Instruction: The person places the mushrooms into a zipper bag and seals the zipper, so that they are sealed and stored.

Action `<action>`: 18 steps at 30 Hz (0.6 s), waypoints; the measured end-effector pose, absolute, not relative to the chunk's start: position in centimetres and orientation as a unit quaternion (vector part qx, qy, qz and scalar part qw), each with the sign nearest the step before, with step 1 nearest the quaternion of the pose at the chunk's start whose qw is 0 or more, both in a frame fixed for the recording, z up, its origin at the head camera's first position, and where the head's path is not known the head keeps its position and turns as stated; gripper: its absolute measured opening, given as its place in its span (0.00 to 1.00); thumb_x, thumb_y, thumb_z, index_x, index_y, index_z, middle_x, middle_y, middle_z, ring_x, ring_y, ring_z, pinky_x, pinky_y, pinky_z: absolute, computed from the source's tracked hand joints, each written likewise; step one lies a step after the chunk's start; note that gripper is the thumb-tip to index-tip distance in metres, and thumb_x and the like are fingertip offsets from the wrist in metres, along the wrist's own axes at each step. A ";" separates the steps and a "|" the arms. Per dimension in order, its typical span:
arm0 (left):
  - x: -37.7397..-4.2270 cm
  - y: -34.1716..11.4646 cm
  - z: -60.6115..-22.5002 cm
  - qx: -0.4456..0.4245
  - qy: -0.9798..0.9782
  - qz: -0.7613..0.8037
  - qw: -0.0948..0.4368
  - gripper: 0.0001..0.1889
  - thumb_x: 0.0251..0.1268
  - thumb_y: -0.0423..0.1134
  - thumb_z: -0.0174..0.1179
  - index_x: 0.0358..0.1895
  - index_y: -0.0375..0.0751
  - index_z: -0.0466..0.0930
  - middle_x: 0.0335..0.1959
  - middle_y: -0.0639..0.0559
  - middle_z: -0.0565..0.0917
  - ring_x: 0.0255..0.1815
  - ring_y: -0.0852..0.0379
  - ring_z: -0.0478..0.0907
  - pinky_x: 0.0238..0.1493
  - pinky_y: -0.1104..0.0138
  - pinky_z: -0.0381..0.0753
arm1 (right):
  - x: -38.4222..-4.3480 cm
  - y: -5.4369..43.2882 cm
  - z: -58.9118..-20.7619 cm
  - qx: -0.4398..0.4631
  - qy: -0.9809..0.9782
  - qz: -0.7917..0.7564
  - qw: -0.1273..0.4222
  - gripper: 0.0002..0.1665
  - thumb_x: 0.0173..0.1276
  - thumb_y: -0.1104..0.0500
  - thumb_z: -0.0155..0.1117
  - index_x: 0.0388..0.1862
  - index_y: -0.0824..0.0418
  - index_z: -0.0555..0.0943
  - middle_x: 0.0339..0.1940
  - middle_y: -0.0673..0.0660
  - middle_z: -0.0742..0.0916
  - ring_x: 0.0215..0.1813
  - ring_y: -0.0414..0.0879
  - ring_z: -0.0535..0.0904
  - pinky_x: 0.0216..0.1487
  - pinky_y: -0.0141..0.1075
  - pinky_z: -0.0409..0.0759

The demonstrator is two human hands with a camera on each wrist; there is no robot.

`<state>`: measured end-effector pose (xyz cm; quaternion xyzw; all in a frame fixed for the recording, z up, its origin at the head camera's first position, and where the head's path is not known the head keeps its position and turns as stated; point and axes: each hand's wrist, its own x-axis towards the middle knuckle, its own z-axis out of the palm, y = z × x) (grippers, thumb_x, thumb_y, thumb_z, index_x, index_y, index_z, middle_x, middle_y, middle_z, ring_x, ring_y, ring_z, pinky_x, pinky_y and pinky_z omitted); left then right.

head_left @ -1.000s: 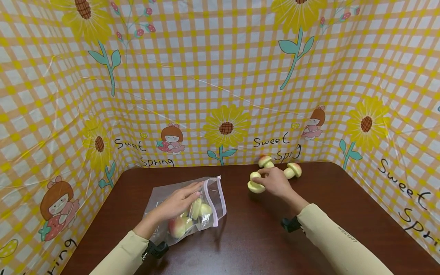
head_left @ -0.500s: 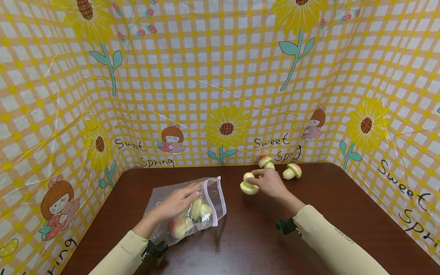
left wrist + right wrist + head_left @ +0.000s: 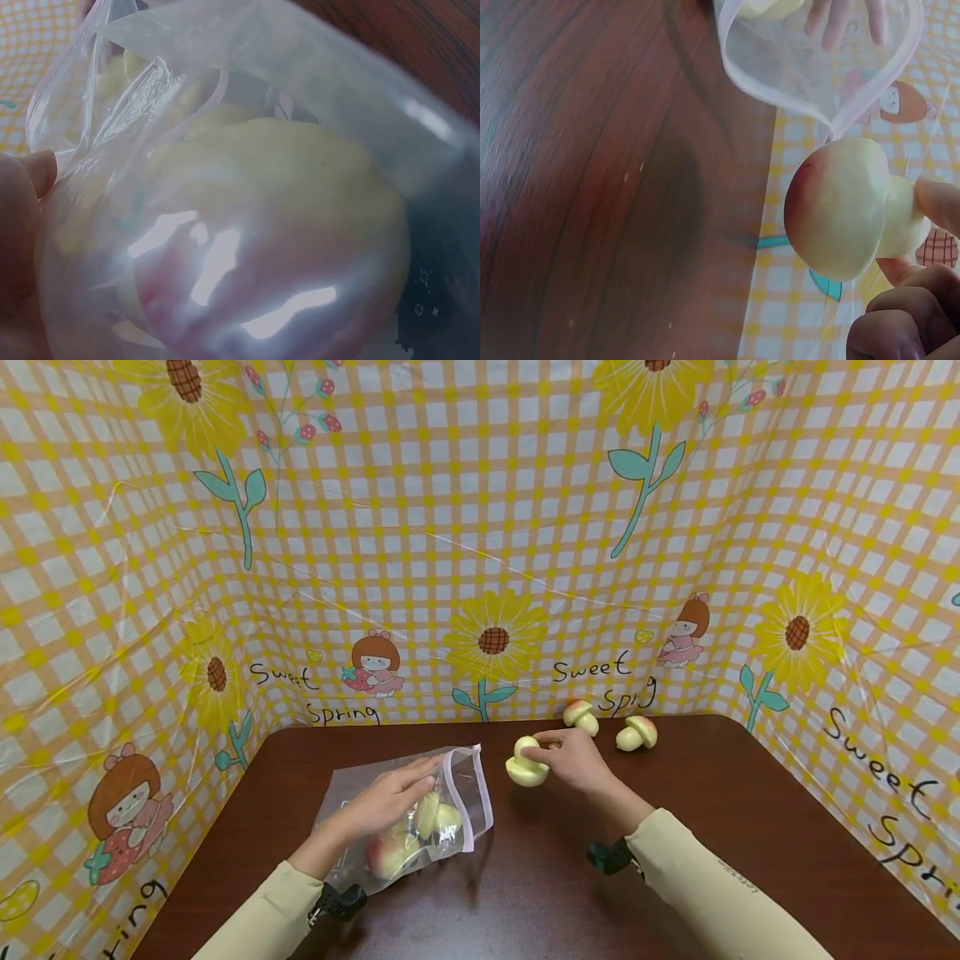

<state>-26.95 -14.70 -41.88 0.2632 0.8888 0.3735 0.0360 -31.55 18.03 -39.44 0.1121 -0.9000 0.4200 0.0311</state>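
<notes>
A toy mushroom (image 3: 527, 772), cream with a reddish cap, hangs by its stem between the thumb and fingers of my right hand (image 3: 579, 762), cap downward. In the right wrist view the mushroom (image 3: 836, 210) is close to the bag's mouth. My left hand (image 3: 390, 802) lies with extended fingers on top of a clear zip bag (image 3: 352, 785). Its pale-pink zip opening (image 3: 468, 802) gapes to the right. Inside the bag are several mushrooms (image 3: 390, 853), one filling much of the left wrist view behind shiny plastic (image 3: 277, 225).
Two more toy mushrooms, one (image 3: 581, 717) by the back edge and another (image 3: 636, 733) to its right, lie beyond my right hand. The dark wooden table (image 3: 540, 893) is walled by a checked sunflower cloth (image 3: 420, 568).
My right hand has carried the pinched mushroom leftward, nearer the bag's opening, leaving the two back mushrooms uncovered. The left hand and the bag have stayed put.
</notes>
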 end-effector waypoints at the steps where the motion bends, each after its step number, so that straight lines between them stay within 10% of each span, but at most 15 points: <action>1: -27.0 -14.7 -41.9 0.263 0.889 0.373 0.036 0.27 0.82 0.55 0.43 0.78 0.54 0.61 0.79 0.55 0.62 0.82 0.49 0.52 0.80 0.49 0.52 | -31.5 17.8 -39.5 0.113 -0.897 0.427 0.029 0.28 0.65 0.49 0.73 0.56 0.68 0.85 0.15 0.47 0.66 0.23 0.42 0.59 0.27 0.32 0.58; 18: -26.9 -14.7 -41.6 0.278 0.881 0.382 0.031 0.27 0.83 0.51 0.44 0.78 0.46 0.62 0.79 0.49 0.63 0.81 0.46 0.55 0.79 0.48 0.54 | -30.8 14.0 -39.7 0.112 -0.871 0.479 0.012 0.25 0.63 0.51 0.75 0.53 0.67 0.87 0.15 0.46 0.65 0.22 0.41 0.58 0.25 0.30 0.56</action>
